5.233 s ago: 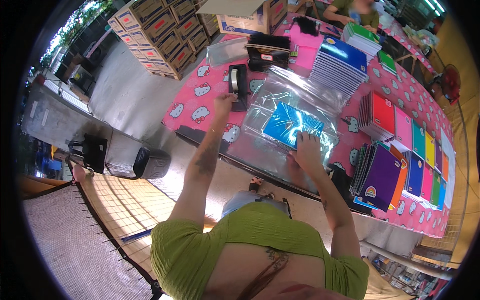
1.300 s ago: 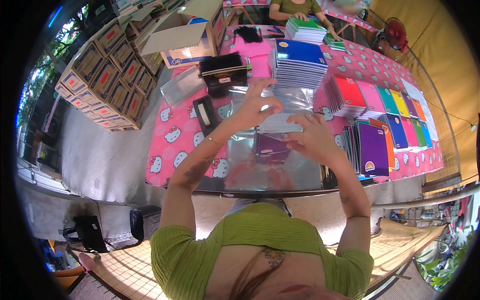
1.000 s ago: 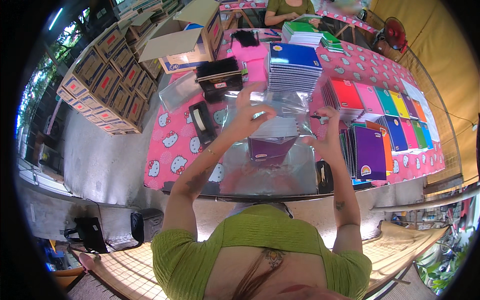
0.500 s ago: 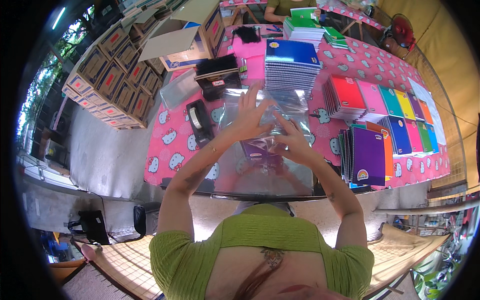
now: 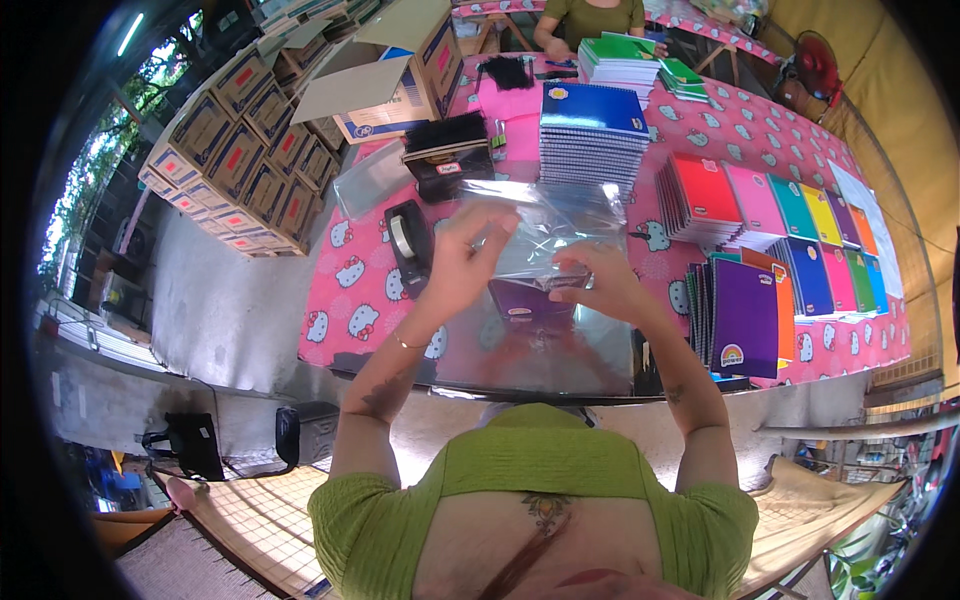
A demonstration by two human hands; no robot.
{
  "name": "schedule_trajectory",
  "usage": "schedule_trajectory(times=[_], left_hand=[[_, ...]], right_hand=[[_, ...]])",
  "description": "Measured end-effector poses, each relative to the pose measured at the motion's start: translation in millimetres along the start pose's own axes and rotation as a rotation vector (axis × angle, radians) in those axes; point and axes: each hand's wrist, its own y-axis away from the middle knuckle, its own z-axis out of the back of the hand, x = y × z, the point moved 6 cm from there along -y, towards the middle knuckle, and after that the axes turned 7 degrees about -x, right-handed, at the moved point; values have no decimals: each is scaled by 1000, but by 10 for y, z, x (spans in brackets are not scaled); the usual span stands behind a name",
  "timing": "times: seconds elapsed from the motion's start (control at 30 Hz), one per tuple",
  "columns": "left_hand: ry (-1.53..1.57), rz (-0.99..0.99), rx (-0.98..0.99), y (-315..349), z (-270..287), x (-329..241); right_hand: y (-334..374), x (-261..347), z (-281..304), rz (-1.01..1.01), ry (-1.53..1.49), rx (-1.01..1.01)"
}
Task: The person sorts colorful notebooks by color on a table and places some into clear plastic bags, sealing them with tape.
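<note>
A purple notebook (image 5: pixel 530 302) lies in front of me, its upper part under a sheet or bag of clear plastic (image 5: pixel 580 215). On the left of the plastic, my left hand (image 5: pixel 468 250) is closed, fingers bent toward the thumb at its edge; the exact grip is partly hidden. My right hand (image 5: pixel 610 285) rests at the notebook's right side, thumb and index finger apart, touching the plastic. Beneath both is a shiny clear work surface (image 5: pixel 480 365). A black tape dispenser (image 5: pixel 408 250) stands left of my left hand.
Behind the plastic rises a stack of blue spiral notebooks (image 5: pixel 592 135). Colourful notebooks (image 5: pixel 745 310) stand in piles to the right. A black box (image 5: pixel 445 165), an open carton (image 5: pixel 385 100) and stacked cartons (image 5: pixel 235 150) are on the left. Another person (image 5: pixel 592 20) sits across the table.
Both hands have drawn in from lying spread on the plastic. My left fingers have curled, and my right hand has shifted slightly right. The view has moved a little.
</note>
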Motion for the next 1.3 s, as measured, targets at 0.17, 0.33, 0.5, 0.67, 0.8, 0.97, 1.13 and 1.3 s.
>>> schedule_trajectory(times=[0.17, 0.33, 0.5, 0.67, 0.8, 0.97, 1.13, 1.3], left_hand=[[-38, 98, -14, 8, 52, 252], [-103, -83, 178, 203, -112, 273], [-291, -284, 156, 244, -254, 97], [127, 80, -55, 2, -44, 513], [269, 537, 301, 213, -183, 1398], [370, 642, 480, 233, -317, 1355], [161, 285, 468, 279, -179, 1125], [-525, -390, 340, 405, -222, 536]], right_hand=[[-30, 235, -71, 202, 77, -31], [-186, 248, 22, 204, 127, 26], [-444, 463, 225, 250, 57, -14], [-616, -470, 86, -107, -237, -219], [-794, -601, -251, -257, -390, 107], [-631, -597, -104, -146, -600, 126], [-304, -559, -55, 5, -263, 349], [-67, -179, -94, 224, 143, 97]])
